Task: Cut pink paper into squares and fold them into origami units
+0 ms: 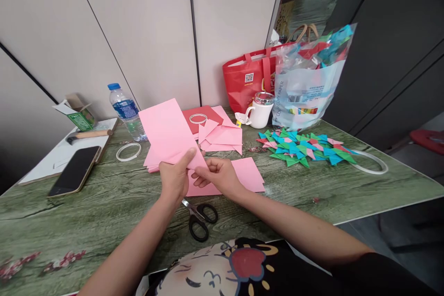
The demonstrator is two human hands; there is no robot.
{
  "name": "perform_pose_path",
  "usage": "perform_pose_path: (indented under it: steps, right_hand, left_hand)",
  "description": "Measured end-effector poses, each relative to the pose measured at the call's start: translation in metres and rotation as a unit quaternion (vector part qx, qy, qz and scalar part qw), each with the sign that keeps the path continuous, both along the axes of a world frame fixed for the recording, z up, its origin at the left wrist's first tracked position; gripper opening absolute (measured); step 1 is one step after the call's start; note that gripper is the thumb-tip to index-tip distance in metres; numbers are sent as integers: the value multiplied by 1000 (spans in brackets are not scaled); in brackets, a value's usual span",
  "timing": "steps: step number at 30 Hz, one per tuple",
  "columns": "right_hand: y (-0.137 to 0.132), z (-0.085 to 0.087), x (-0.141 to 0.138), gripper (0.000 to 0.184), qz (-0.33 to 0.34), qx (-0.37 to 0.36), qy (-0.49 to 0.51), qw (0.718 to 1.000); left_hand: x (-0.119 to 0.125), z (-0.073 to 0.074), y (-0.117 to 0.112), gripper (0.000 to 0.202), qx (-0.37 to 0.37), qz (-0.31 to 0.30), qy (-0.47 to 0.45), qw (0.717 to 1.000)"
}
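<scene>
A sheet of pink paper [168, 127] is raised above the table, tilted up and away from me. My left hand [176, 175] grips its lower edge, thumb pressed on top. At the sheet's lower right corner, my right hand [219, 175] pinches the paper between thumb and fingers. Beneath my hands lies another pink sheet [248, 175], and more pink paper [149, 159] shows under the raised sheet at the left. Scissors with black handles [198, 219] rest just in front of my left wrist, their blade tips hidden.
Pink folded pieces [224, 135] and red paper [211, 115] lie behind. Left are a water bottle [126, 108], tape roll [128, 152], phone [75, 171] and hammer [90, 134]. Right are a white mug [261, 113], red bag [244, 85], plastic bag [308, 92] and colourful folded-paper pieces [301, 147].
</scene>
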State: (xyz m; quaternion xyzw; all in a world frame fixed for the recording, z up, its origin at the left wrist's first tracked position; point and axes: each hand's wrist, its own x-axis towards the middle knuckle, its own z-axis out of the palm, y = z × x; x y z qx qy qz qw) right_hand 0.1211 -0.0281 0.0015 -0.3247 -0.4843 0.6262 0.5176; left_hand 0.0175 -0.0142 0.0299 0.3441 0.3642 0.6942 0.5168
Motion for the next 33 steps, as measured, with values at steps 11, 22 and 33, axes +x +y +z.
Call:
perform_pose_path:
  steps: [11, 22, 33]
  right_hand:
    - [0, -5, -1, 32, 11, -1, 2, 1000]
    - [-6, -6, -4, 34, -15, 44, -23, 999]
    - [-6, -3, -5, 35, -16, 6, -2, 1000]
  left_hand:
    - [0, 2, -2, 26, -5, 11, -5, 1000]
    - [-4, 3, 1, 31, -5, 15, -43, 999]
    - [-2, 1, 1, 31, 3, 27, -47, 999]
